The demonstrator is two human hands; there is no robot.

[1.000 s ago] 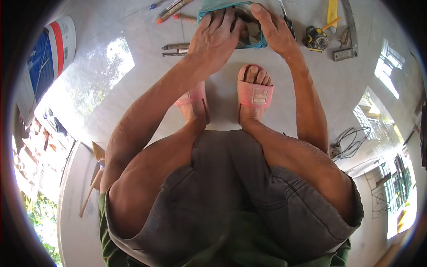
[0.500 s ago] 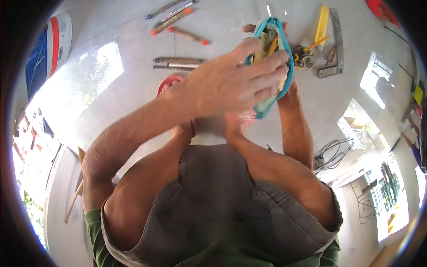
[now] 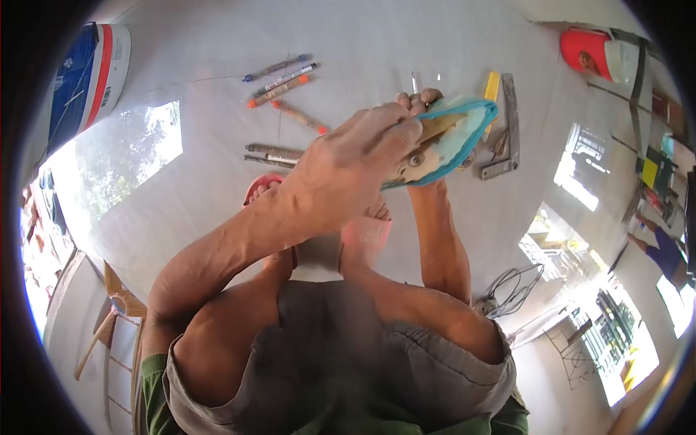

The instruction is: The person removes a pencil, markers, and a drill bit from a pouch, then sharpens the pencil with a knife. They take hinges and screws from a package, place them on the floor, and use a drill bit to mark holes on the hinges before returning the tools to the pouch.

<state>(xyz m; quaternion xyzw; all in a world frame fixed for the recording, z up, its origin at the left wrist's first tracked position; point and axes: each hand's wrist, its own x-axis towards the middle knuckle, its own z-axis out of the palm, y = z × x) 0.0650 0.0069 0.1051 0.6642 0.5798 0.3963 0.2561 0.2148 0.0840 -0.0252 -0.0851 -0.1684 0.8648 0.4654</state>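
Pouch [image 3: 465,139] is off the floor, in front of your feet, its long mouth gaping toward your eyes and slanting up to the right. Your right hand [image 3: 429,96] grasps it from beneath and behind, the fingers curled over the far edge; presumably this grip carries the weight and turns the mouth so you can see in. Your left hand [image 3: 351,159] is at the near end of the mouth, thumb and fingers bent against the rim. Cannot tell whether they pinch the cloth or something inside. Contents: a tan mass and a round, metallic-looking piece, partly covered.

On the floor, left of the pouch: a blue pen [image 3: 277,67], an orange-tipped marker [image 3: 299,117] and others lie spread apart, likely so each can be picked out. Right: a square [image 3: 511,116] beside a yellow tool [image 3: 492,94], perhaps set aside for working room. Your slippers [image 3: 370,232] stand apart, probably for a steady squat.
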